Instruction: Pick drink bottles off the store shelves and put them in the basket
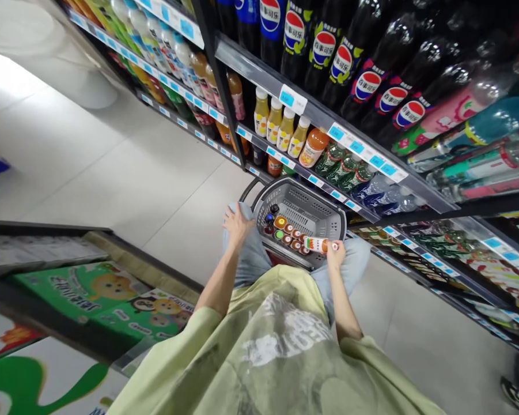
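Note:
My right hand is closed on the capped end of a bottle with a white, green and orange label. The bottle lies tilted over the near right side of a grey shopping basket. Inside the basket, several upright bottles stand grouped on the left and near side, their caps brown, orange, green, blue and black. My left hand rests on my left knee with its fingers spread, just left of the basket, and holds nothing.
Beyond the basket rises a drinks shelf with cola bottles on the upper level and small yellow juice bottles lower down. Green cartons sit on a display at the left. A shoe shows at the far right.

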A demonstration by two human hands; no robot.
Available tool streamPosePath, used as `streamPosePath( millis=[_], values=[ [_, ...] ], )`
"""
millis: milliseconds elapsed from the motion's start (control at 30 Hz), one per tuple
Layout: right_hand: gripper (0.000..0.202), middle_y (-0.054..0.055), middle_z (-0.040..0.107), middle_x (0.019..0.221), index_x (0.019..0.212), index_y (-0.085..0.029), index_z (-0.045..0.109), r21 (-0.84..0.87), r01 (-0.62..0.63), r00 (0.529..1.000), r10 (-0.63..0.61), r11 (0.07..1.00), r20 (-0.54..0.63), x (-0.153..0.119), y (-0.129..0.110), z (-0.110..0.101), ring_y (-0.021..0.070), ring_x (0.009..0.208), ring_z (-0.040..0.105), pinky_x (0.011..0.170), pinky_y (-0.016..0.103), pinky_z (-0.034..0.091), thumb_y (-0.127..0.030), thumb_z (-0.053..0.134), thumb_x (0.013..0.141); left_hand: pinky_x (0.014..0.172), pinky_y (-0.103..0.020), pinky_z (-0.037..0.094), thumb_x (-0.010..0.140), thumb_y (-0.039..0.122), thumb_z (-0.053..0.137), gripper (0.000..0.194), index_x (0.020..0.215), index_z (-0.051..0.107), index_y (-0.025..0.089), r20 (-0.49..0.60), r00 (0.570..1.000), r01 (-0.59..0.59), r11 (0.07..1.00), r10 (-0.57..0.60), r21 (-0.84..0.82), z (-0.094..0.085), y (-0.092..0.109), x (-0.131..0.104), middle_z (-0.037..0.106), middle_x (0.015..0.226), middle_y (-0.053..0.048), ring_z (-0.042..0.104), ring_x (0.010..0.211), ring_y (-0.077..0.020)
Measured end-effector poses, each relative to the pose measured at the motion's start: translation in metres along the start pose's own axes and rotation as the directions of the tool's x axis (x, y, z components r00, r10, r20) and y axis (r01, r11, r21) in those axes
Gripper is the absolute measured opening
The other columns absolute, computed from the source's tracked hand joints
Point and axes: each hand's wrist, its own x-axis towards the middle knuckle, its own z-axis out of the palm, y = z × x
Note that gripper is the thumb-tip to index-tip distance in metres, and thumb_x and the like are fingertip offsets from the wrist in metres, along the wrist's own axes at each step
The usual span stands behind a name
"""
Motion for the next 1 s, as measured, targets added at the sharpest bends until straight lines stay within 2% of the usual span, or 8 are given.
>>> streamPosePath(
  millis=[100,200,300,433,533,700,867,1000],
  values=[
    [0.035,-0.004,0.063,0.082,0.09,-0.024,0.058,-0.055,0.009,0.999,-0.006,0.998,0.047,0.018,0.002,0.014,0.0174,0.07,0.064,0.058,0.028,0.058,-0.047,0.078,0.073,0.113,-0.057,0.053,0.092,0.049,0.074,0.084,0.166,0.047,0.019,0.038,0.999,0.037,0.999,-0.036,-0.02,-0.007,0.007,0.024,0.041,0.173,-0.027,0.051,0.147,-0.0444],
    [0.034,0.0,0.068,0.083,0.091,-0.023,0.062,-0.212,0.118,0.989,-0.095,0.97,0.115,0.04,0.005,0.031,0.0217,0.079,0.068,0.068,0.03,0.059,-0.051,0.077,0.077,0.11,-0.053,0.054,0.095,0.051,0.07,0.068,0.153,0.06,0.018,0.031,0.998,0.052,0.999,-0.052,-0.011,-0.008,0.011,0.038,0.054,0.16,-0.025,0.054,0.142,-0.0425],
    [0.029,0.007,0.075,0.089,0.094,-0.022,0.067,-0.435,0.255,0.964,-0.191,0.864,0.186,0.067,0.009,0.047,0.0266,0.09,0.073,0.078,0.031,0.057,-0.049,0.073,0.085,0.107,-0.052,0.054,0.099,0.05,0.063,0.058,0.147,0.064,0.017,0.006,0.999,0.054,0.999,-0.054,-0.007,-0.005,0.013,0.044,0.06,0.152,-0.024,0.055,0.139,-0.042],
    [0.022,0.01,0.08,0.098,0.1,-0.022,0.072,-0.657,0.324,0.943,-0.176,0.681,0.282,0.104,0.015,0.061,0.0278,0.097,0.074,0.089,0.031,0.054,-0.041,0.074,0.088,0.104,-0.052,0.054,0.101,0.048,0.057,0.054,0.145,0.066,0.018,0.012,0.998,0.063,0.998,-0.063,-0.001,-0.003,0.013,0.046,0.062,0.15,-0.023,0.055,0.137,-0.0414],
    [0.02,0.01,0.08,0.097,0.101,-0.021,0.074,-0.725,0.282,0.955,-0.113,0.628,0.273,0.128,0.024,0.069,0.0276,0.095,0.073,0.09,0.031,0.053,-0.036,0.075,0.087,0.102,-0.051,0.054,0.102,0.049,0.055,0.054,0.145,0.067,0.019,0.024,0.997,0.075,0.997,-0.075,0.005,-0.004,0.014,0.047,0.062,0.151,-0.021,0.055,0.136,-0.0398],
    [0.018,0.011,0.08,0.096,0.1,-0.022,0.077,-0.827,0.151,0.984,-0.001,0.542,0.178,0.155,0.05,0.079,0.0276,0.093,0.074,0.087,0.032,0.056,-0.031,0.078,0.085,0.101,-0.049,0.054,0.104,0.051,0.052,0.052,0.145,0.066,0.022,0.042,0.993,0.108,0.993,-0.109,0.038,-0.006,0.017,0.045,0.061,0.151,-0.021,0.053,0.137,-0.0386],
    [0.022,0.013,0.08,0.088,0.098,-0.02,0.081,-0.884,0.005,0.993,0.1,0.467,0.059,0.158,0.082,0.083,0.0317,0.095,0.078,0.086,0.036,0.062,-0.024,0.079,0.077,0.101,-0.048,0.055,0.105,0.05,0.052,0.051,0.144,0.066,0.021,0.044,0.991,0.123,0.991,-0.125,0.053,-0.008,0.02,0.043,0.062,0.15,-0.02,0.053,0.137,-0.0374],
    [0.028,0.02,0.081,0.097,0.105,-0.017,0.084,-0.892,-0.053,0.989,0.144,0.449,0.013,0.155,0.102,0.088,0.0367,0.106,0.08,0.091,0.04,0.065,-0.026,0.08,0.078,0.1,-0.049,0.056,0.106,0.05,0.051,0.048,0.144,0.067,0.024,0.048,0.991,0.124,0.989,-0.128,0.078,-0.007,0.019,0.044,0.062,0.149,-0.019,0.052,0.136,-0.0376]
  ],
)
